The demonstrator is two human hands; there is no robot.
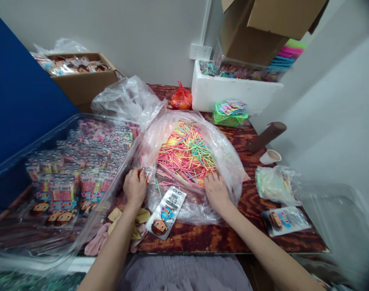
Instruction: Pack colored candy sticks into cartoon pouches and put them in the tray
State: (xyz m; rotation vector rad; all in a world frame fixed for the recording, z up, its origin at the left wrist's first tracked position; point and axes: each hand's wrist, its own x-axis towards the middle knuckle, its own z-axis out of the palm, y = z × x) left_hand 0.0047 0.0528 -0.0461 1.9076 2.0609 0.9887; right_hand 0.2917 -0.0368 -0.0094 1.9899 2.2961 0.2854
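Observation:
A heap of thin coloured sticks lies in an open clear plastic bag on the wooden table. My right hand rests at the near edge of the heap, fingers curled down into the sticks. My left hand is closed at the bag's left edge, pinching a small clear packet with a few sticks. Between my hands lies a printed cartoon-face packet.
A large clear bin at the left holds several filled packets. Behind stand a cardboard box, a white foam box, a green basket and a red bag. At the right are a brown cylinder, a cup, another packet.

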